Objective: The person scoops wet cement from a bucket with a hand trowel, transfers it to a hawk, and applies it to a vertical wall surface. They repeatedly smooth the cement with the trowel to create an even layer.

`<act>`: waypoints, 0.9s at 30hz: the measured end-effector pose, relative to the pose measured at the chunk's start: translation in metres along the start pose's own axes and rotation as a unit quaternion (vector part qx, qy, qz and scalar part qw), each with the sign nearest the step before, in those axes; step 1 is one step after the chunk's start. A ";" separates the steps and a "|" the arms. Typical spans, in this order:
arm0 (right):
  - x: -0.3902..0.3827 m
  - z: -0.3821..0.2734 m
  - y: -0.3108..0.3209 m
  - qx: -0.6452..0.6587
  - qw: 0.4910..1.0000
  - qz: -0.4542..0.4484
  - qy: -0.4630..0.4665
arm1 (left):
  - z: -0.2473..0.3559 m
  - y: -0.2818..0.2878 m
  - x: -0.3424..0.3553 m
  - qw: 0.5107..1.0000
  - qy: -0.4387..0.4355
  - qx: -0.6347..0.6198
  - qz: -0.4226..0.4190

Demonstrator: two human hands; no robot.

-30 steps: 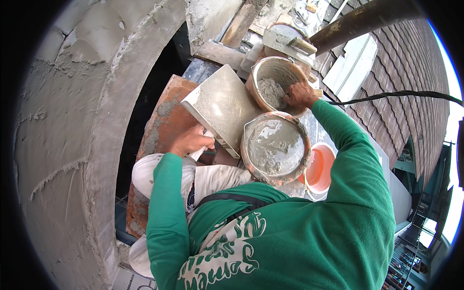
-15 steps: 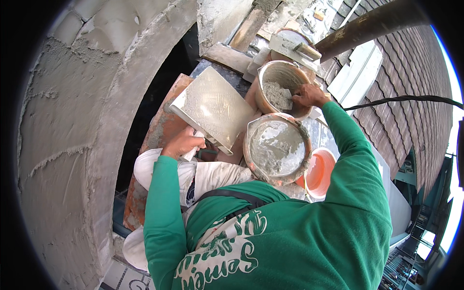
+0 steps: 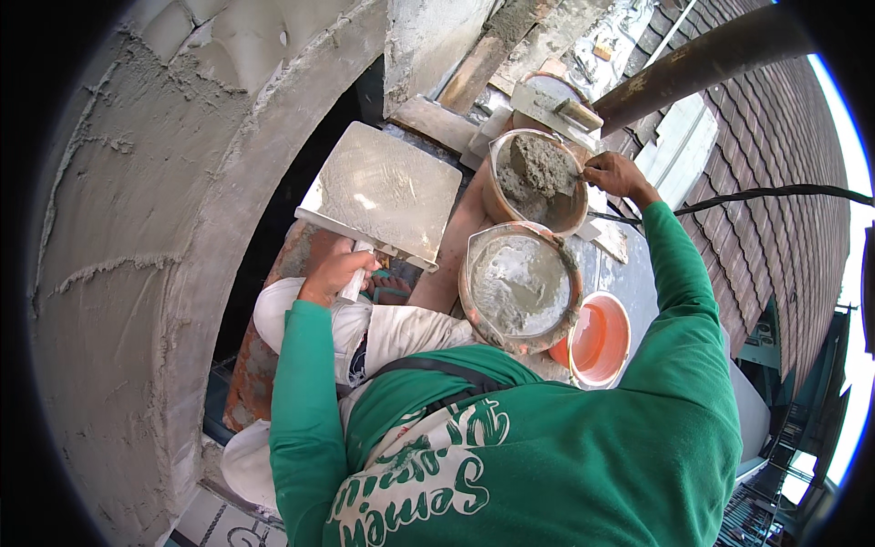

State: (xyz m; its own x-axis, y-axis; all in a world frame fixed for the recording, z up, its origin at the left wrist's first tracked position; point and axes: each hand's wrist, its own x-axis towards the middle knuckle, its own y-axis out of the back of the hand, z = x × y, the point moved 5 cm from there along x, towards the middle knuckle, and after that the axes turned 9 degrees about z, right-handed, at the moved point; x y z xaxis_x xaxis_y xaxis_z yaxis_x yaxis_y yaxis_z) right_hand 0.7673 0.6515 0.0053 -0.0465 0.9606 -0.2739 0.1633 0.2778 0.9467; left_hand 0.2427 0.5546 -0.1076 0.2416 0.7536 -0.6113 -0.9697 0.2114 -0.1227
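My left hand point(image 3: 339, 271) is closed around the white handle of a plasterer's hawk point(image 3: 383, 182), whose flat square plate carries only a thin wet grey film. My right hand point(image 3: 624, 175) grips a trowel at the rim of a mortar bucket point(image 3: 498, 198). A heap of thick grey mortar point(image 3: 544, 164) sits on the trowel inside the bucket mouth, hiding most of the blade. Nearer to me stands a second bucket point(image 3: 576, 301) holding watery grey mix.
An orange pail point(image 3: 623, 345) stands right of the near bucket. Behind the buckets, a flat rectangular trowel point(image 3: 551, 108) lies across another container. A plastered wall point(image 3: 118, 246) rises at left, beside a dark gap. A brown pipe point(image 3: 702, 59) and black cable point(image 3: 756, 192) cross the right side.
My right hand has moved a little right and up, bringing a load of mortar up from inside the bucket. The hawk has tilted and shifted slightly left.
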 end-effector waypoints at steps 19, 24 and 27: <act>-0.118 -0.288 -0.020 0.105 0.895 0.388 0.195 | -0.029 0.021 -0.062 0.982 -0.060 -0.174 -0.038; -0.098 -0.197 0.018 0.024 0.940 0.334 0.059 | -0.023 0.014 -0.050 0.985 -0.074 -0.151 -0.029; -0.060 -0.107 0.025 -0.162 0.962 0.221 -0.017 | -0.014 0.000 -0.035 0.982 -0.102 -0.155 -0.029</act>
State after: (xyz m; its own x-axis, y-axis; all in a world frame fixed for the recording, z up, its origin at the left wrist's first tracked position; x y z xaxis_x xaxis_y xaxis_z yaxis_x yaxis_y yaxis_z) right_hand 0.6689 0.6006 0.0637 -0.0093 0.9858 0.1678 -0.1562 -0.1672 0.9735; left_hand 0.2340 0.5195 -0.0970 0.2676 0.8618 -0.4310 -0.9115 0.0815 -0.4031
